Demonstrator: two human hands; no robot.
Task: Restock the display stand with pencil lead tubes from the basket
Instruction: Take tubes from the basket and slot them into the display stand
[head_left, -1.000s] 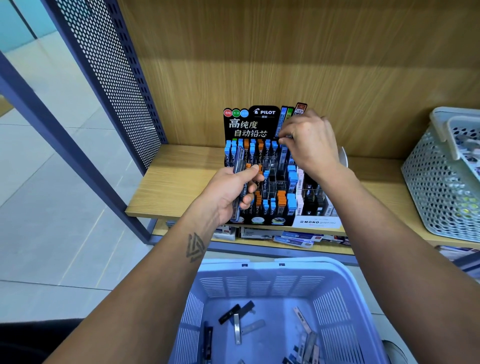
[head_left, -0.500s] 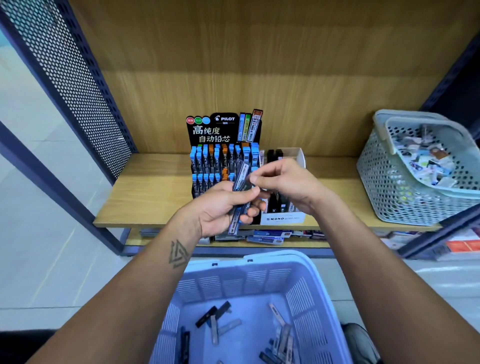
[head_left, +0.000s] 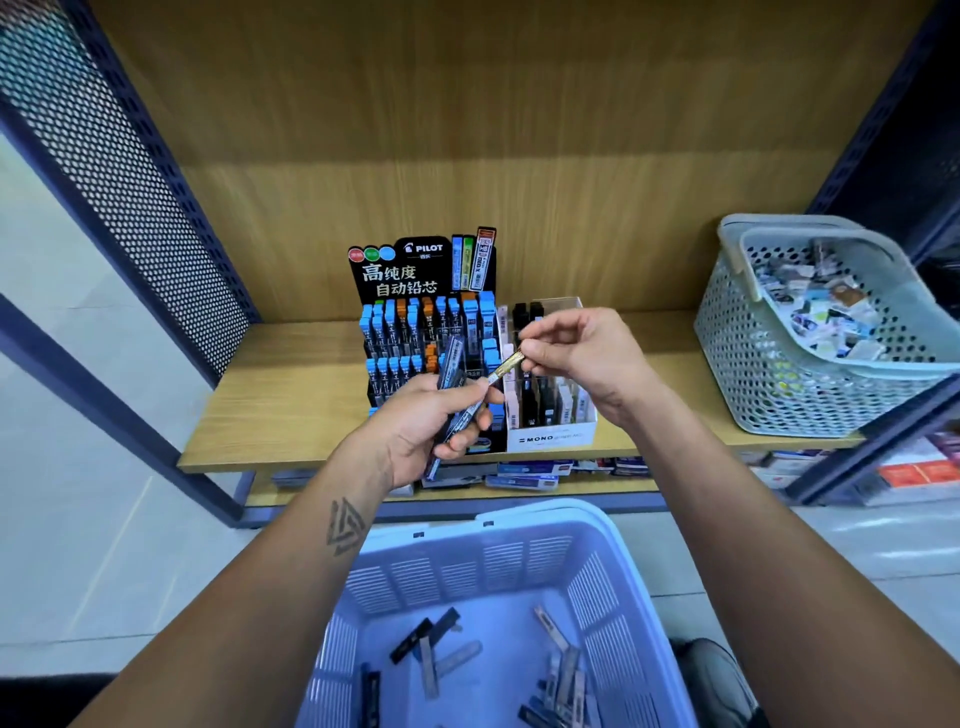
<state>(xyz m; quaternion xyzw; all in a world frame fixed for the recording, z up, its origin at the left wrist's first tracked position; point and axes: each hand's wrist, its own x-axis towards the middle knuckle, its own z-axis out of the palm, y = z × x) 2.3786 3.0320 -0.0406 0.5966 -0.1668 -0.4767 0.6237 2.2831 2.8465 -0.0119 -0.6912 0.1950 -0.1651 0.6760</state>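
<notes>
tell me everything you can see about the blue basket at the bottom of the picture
The blue basket is a light periwinkle plastic crate with slotted, ribbed walls and a thick smooth rim. It sits low in front of the wooden shelf, below both forearms, open at the top. Its floor holds scattered pencil lead tubes, some dark, some clear or grey, lying flat at mixed angles. Neither hand touches it. Its near edge is cut off by the frame.

Slim lead tubes (head_left: 451, 400) before stocked stand (head_left: 431, 343)
</notes>
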